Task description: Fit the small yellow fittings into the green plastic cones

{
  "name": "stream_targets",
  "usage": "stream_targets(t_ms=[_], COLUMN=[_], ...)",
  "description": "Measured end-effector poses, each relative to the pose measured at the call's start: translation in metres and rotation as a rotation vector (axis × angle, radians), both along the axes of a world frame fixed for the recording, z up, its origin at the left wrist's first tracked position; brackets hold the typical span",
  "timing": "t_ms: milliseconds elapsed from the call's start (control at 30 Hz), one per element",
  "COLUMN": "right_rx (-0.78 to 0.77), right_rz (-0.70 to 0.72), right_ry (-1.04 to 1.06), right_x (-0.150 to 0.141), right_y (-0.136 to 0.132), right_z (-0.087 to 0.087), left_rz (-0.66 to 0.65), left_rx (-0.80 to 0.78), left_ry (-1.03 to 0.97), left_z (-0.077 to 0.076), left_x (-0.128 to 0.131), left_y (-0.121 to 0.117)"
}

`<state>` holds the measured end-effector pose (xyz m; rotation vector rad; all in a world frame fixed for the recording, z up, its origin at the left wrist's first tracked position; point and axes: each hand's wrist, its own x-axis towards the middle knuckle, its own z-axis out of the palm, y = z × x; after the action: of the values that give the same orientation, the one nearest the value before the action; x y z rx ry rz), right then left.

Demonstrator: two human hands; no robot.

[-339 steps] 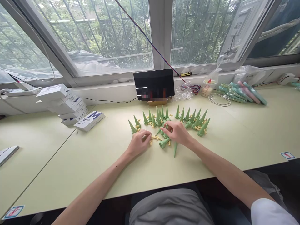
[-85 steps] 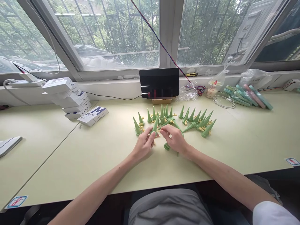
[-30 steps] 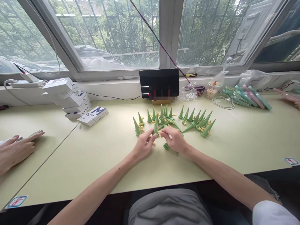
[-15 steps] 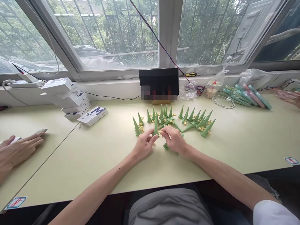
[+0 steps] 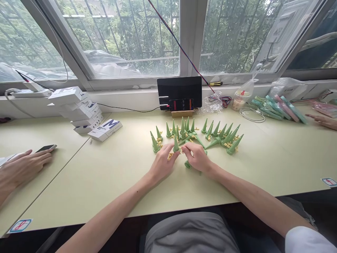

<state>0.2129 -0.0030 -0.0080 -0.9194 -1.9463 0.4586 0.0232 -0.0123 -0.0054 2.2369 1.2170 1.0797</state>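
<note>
My left hand [image 5: 162,161] is closed around the base of a green plant watering spike [image 5: 176,143], its tip upward. At that spike's right side, my right hand [image 5: 196,156] pinches a small yellow valve [image 5: 181,150], partly hidden by the fingers. Just behind both hands stand several similar green spikes [image 5: 205,126] with yellow valves at their bases, and a few lie on their sides. Under my right hand a green spike with a ribbed open end [image 5: 187,164] lies on the table. Small yellow pieces [image 5: 170,156] show beside my left fingers.
A phone [image 5: 181,104] leans on a dark screen [image 5: 179,88] by the window. White boxes [image 5: 79,109] are stacked at left, near another person's hand [image 5: 28,165] on a phone. At right lie wrapped pastel items [image 5: 279,107], a cup in a bag [image 5: 240,98] and another hand [image 5: 323,121].
The spike in my left hand sits slightly lower and its top has tilted or shifted a little. My right hand stays close beside it. The hand at far right has moved.
</note>
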Motion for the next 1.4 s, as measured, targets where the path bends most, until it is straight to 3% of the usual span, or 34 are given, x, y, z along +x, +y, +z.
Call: stream_targets(t_ms=[500,1100,1400], right_rx=[0.009,-0.007,-0.010], right_rz=[-0.022,-0.004,0.002], right_ry=[-0.003,-0.015,-0.013], right_x=[-0.001,-0.003,-0.002], right_y=[0.000,-0.002,-0.001], right_z=[0.002,0.003,0.004], left_rz=[-0.029,0.016,-0.011], left_rx=[-0.086,-0.053,-0.114], left_ry=[0.080,0.089,0.073], left_z=[0.003,0.001,0.005], left_x=[-0.006,-0.014,-0.011], left_y=[0.010,0.025,0.018])
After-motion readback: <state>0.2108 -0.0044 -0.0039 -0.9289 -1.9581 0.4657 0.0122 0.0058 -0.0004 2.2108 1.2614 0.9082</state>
